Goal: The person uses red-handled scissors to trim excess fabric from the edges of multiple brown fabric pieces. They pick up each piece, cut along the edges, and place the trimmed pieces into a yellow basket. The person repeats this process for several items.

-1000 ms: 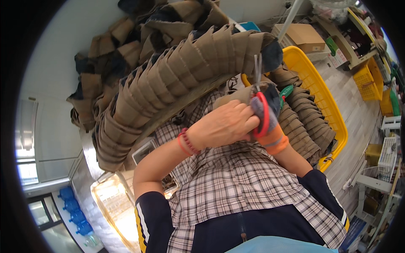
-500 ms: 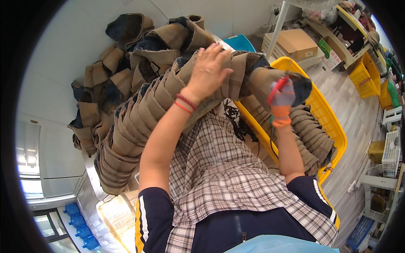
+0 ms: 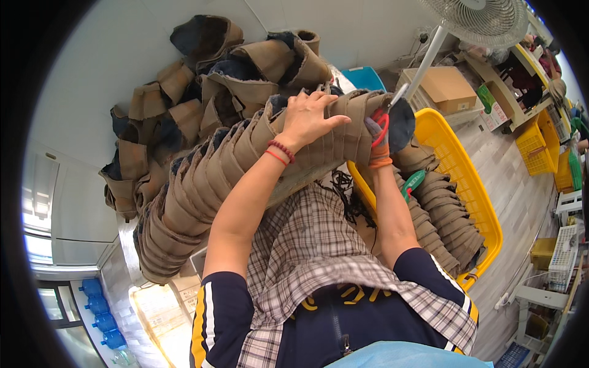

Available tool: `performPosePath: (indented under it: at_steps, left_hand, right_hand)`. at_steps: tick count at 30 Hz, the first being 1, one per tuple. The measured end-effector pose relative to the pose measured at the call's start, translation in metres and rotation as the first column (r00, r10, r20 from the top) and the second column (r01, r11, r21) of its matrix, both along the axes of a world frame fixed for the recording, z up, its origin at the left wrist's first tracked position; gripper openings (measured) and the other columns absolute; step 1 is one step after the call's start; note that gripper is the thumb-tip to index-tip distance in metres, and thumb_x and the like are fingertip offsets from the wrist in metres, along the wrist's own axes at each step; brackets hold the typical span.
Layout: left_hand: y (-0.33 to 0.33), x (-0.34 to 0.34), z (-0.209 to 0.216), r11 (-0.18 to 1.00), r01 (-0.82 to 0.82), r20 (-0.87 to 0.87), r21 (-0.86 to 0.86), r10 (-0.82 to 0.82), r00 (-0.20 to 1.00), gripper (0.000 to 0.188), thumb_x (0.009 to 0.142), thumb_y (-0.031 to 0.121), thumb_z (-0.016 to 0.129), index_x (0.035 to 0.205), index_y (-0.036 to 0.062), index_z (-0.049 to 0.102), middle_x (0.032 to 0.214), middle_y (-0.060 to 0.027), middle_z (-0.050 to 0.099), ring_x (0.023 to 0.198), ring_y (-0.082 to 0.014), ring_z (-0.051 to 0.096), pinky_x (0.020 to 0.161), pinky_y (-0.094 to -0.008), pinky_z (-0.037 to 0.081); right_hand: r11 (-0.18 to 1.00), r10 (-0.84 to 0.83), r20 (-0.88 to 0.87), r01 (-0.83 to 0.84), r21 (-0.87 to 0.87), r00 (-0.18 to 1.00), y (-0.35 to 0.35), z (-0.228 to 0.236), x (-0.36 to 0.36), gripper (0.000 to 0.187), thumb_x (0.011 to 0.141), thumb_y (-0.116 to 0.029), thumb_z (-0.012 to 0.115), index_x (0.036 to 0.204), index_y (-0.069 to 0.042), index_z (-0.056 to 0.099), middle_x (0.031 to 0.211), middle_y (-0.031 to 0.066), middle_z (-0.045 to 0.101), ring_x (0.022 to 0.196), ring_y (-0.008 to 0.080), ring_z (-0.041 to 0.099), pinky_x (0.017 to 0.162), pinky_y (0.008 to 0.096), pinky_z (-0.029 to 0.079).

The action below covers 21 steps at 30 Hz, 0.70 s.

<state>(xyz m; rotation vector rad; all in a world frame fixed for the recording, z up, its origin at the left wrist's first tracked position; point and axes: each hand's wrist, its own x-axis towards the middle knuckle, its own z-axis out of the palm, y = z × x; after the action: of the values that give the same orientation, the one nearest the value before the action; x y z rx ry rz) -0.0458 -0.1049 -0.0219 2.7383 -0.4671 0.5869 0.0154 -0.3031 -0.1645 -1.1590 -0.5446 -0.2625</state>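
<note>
A long row of nested tan fabric pieces with frayed edges and dark lining [image 3: 202, 165] runs from the lower left up to the right. On top of it, near its right end, lies my left hand [image 3: 308, 119], fingers spread and thumb apart. My right hand [image 3: 378, 138], in a grey-and-orange glove, holds red-handled scissors [image 3: 381, 126] against the row's right end. Their blades point up and to the right, in front of a dark-lined piece [image 3: 402, 122]. Part of the right-hand fingers is hidden behind the scissor handles and fabric.
Loose tan pieces [image 3: 245, 80] are heaped behind the row. At right, a yellow basket [image 3: 491, 208] holds more nested rows, with a small green object [image 3: 415, 181] over them. Black strips [image 3: 353, 202] hang beside it. A white fan [image 3: 475, 21] stands behind.
My right hand has moved left and down with the scissors, drawing close to the row's end. My left hand stays on the row. The green object now shows over the basket.
</note>
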Motion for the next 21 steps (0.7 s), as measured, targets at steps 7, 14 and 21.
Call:
performPosePath:
  at_steps: [7, 14, 21]
  left_hand:
    - [-0.009, -0.004, -0.011, 0.990, -0.094, 0.263, 0.101, 0.064, 0.963, 0.060, 0.076, 0.052, 0.065, 0.119, 0.0107, 0.058, 0.129, -0.0134, 0.050, 0.122, -0.0294, 0.043, 0.103, -0.0548, 0.025]
    - [-0.028, -0.009, 0.005, 0.995, 0.024, 0.292, 0.094, -0.051, 0.955, 0.051, 0.076, 0.038, 0.069, 0.118, 0.0109, 0.058, 0.129, -0.0132, 0.049, 0.124, -0.0288, 0.041, 0.104, -0.0521, 0.025]
    - [0.002, -0.078, 0.034, 0.976, 0.146, 0.268, -0.161, -0.100, 0.958, 0.035, 0.081, 0.010, 0.067, 0.115, 0.0053, 0.059, 0.133, -0.0141, 0.047, 0.118, -0.0289, 0.048, 0.099, -0.0394, 0.037]
  right_hand:
    - [0.991, -0.082, -0.148, 0.097, 0.095, 0.986, 0.000, -0.006, -0.017, 0.026, 0.094, -0.013, 0.050, 0.115, 0.002, 0.053, 0.112, 0.0099, 0.058, 0.099, 0.0176, 0.058, 0.085, 0.0267, 0.048]
    - [0.985, -0.061, -0.188, 0.090, 0.150, 0.980, -0.023, 0.029, -0.055, 0.022, 0.096, -0.024, 0.050, 0.103, -0.005, 0.057, 0.089, 0.0061, 0.059, 0.078, 0.0144, 0.057, 0.067, 0.0268, 0.046]
    - [0.599, -0.784, -0.309, 0.529, -0.601, 0.538, -0.131, -0.048, -0.095, 0.039, 0.083, -0.041, 0.062, 0.090, -0.003, 0.060, 0.079, 0.0115, 0.064, 0.066, 0.0261, 0.061, 0.058, 0.0351, 0.048]
